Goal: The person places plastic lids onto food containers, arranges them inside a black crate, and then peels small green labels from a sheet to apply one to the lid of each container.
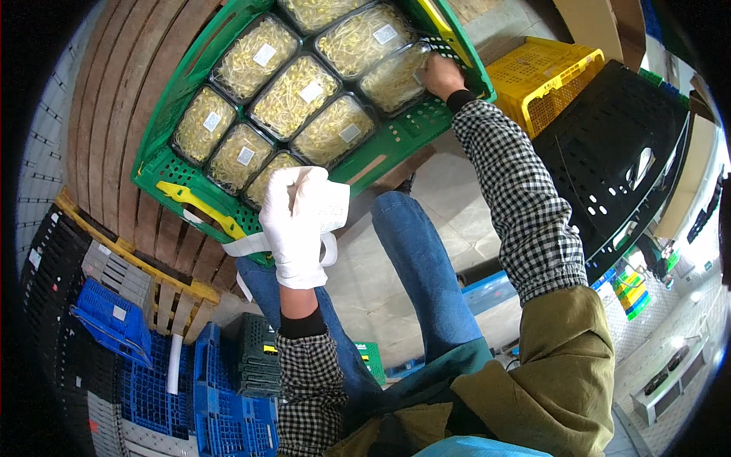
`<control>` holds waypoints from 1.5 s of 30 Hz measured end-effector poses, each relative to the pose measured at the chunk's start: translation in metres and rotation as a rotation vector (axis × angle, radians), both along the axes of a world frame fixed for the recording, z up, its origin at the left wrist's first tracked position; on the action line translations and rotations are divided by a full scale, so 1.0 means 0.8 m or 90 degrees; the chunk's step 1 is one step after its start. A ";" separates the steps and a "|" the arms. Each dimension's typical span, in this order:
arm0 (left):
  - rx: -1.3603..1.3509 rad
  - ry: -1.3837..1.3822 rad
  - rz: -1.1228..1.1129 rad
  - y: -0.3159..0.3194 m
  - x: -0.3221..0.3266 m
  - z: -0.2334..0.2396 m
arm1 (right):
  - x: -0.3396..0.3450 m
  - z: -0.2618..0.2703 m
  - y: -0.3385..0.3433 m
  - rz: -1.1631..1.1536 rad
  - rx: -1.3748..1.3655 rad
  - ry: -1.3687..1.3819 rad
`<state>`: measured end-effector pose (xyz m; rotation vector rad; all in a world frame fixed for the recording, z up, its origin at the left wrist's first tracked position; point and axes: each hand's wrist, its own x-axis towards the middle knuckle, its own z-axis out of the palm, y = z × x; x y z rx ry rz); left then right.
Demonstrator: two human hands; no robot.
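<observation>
A green plastic crate point(371, 168) before me holds several clear-lidded trays of bean sprouts point(295, 97), most with a small white label point(311, 92) on top. My left hand point(297, 228), in a white glove, is closed around a roll of white labels point(333, 205), over the crate's near left part; its backing strip point(248, 245) trails to the left. At the crate's right end, my bare right hand point(442, 75) touches the corner of a sprout tray point(395, 79). Its fingertips are partly hidden, and I cannot tell whether they grip it.
Under and left of the crate lies a brown slatted wooden surface point(108, 114). A yellow crate point(542, 74) and a black perforated crate point(611, 154) stand at the right. Blue pallets point(228, 400) and dark green crates point(257, 354) are at lower left.
</observation>
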<state>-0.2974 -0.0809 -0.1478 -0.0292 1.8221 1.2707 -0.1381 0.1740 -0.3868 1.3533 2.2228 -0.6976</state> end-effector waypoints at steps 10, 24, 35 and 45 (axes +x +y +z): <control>-0.091 0.200 -0.020 -0.019 0.034 0.071 | -0.034 0.269 -0.122 -0.205 -0.836 0.503; 0.067 0.064 -0.217 0.054 0.242 0.323 | 0.205 0.593 -0.170 -0.365 -0.203 0.788; 0.154 0.166 -0.488 0.077 0.431 0.393 | 0.394 0.629 -0.238 -0.680 -0.147 0.931; 0.253 -0.033 -0.555 0.057 0.477 0.367 | 0.685 0.442 -0.055 -0.713 0.222 0.614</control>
